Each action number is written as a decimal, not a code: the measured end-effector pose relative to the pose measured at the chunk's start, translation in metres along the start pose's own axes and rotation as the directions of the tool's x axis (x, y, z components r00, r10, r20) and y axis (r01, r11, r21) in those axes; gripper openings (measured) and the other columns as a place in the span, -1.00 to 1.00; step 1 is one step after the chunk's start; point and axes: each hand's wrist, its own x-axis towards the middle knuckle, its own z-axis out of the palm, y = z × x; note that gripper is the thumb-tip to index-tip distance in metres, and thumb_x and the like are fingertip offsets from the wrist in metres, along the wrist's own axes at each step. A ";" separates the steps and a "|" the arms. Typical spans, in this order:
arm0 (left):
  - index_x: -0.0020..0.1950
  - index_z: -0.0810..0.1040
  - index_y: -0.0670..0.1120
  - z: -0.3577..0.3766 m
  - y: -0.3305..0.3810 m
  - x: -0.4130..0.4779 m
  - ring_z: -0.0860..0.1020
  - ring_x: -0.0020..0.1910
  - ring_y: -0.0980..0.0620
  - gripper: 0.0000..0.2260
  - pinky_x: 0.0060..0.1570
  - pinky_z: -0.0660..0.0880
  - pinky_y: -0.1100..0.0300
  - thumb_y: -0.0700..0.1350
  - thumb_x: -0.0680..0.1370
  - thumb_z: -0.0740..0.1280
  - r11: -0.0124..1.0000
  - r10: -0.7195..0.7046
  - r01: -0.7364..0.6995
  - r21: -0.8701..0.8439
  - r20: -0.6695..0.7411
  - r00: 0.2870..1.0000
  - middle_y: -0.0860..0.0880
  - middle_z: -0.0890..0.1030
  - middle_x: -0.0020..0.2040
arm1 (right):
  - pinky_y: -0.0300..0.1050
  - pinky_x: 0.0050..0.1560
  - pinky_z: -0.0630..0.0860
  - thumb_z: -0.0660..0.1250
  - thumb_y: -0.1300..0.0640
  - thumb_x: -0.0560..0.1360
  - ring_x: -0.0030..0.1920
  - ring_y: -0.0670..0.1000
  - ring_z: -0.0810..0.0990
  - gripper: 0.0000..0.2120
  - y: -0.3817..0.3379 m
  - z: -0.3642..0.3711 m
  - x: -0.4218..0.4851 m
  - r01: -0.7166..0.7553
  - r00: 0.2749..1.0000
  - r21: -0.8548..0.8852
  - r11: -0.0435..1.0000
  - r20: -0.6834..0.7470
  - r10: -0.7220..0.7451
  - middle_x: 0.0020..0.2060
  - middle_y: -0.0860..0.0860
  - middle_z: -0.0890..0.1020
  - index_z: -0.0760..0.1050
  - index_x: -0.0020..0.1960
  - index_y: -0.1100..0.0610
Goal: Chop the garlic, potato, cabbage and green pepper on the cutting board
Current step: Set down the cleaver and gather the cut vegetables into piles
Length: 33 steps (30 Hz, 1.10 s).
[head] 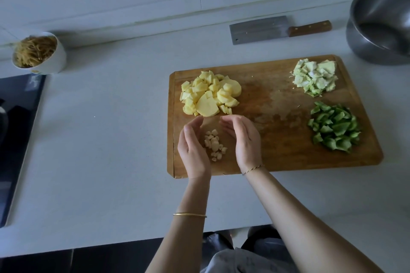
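Garlic (214, 144) chopped, lower left of cutting board (275, 153), cupped between left hand (193, 150) and right hand (245, 139), palms open, gripping nothing; potato (208, 96) above; cleaver (273, 29) beyond board.

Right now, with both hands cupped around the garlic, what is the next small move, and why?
Probably close the left hand and right hand inward to gather the garlic pieces into one heap: they lie scattered between the palms, and the cleaver is set aside.

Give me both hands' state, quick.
Left hand: open, cupped beside the garlic pieces, holding nothing.
Right hand: open, cupped on the garlic's other side, holding nothing.
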 end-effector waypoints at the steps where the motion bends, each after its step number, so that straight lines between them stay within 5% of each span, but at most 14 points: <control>1: 0.12 0.60 -0.18 -0.001 0.001 0.002 0.59 0.09 0.09 -0.65 0.13 0.50 0.19 -0.11 0.66 0.04 1.000 0.006 -0.006 0.013 0.012 1.000 -0.05 0.65 0.06 | -0.02 0.10 0.56 0.11 0.04 0.55 0.03 -0.06 0.61 -0.66 -0.003 0.003 0.001 0.010 0.999 -0.034 0.999 0.038 -0.009 -0.07 -0.03 0.66 0.59 0.02 0.18; 7: 0.23 0.53 -0.19 0.001 0.002 0.000 0.55 0.15 0.13 -0.66 0.17 0.47 0.28 -0.13 0.68 0.01 1.000 0.020 -0.021 0.011 0.088 0.996 -0.04 0.59 0.15 | -0.45 -0.04 0.42 0.10 0.06 0.56 -0.05 -0.27 0.54 -0.69 -0.012 0.013 0.003 0.098 0.980 -0.140 0.985 0.188 -0.070 -0.12 -0.14 0.60 0.55 0.05 0.19; 18: 0.20 0.56 -0.15 -0.001 -0.001 0.000 0.56 0.14 0.12 -0.66 0.16 0.48 0.22 -0.08 0.67 0.03 1.000 0.014 -0.015 0.013 0.103 0.995 0.00 0.61 0.12 | 0.05 0.10 0.55 0.11 -0.06 0.53 0.01 -0.03 0.62 -0.66 -0.013 0.007 -0.001 -0.044 0.991 -0.080 0.996 0.122 0.053 -0.09 -0.02 0.66 0.56 0.00 0.11; 33: 0.13 0.60 -0.16 -0.003 0.006 0.003 0.58 0.11 0.08 -0.68 0.21 0.50 0.08 -0.12 0.66 0.06 1.000 -0.022 0.020 0.018 0.111 0.994 -0.06 0.63 0.08 | 0.11 0.11 0.55 0.12 -0.10 0.53 0.03 -0.02 0.62 -0.66 -0.015 0.003 -0.002 -0.071 0.992 -0.057 0.996 0.101 0.077 -0.08 -0.02 0.66 0.56 -0.01 0.09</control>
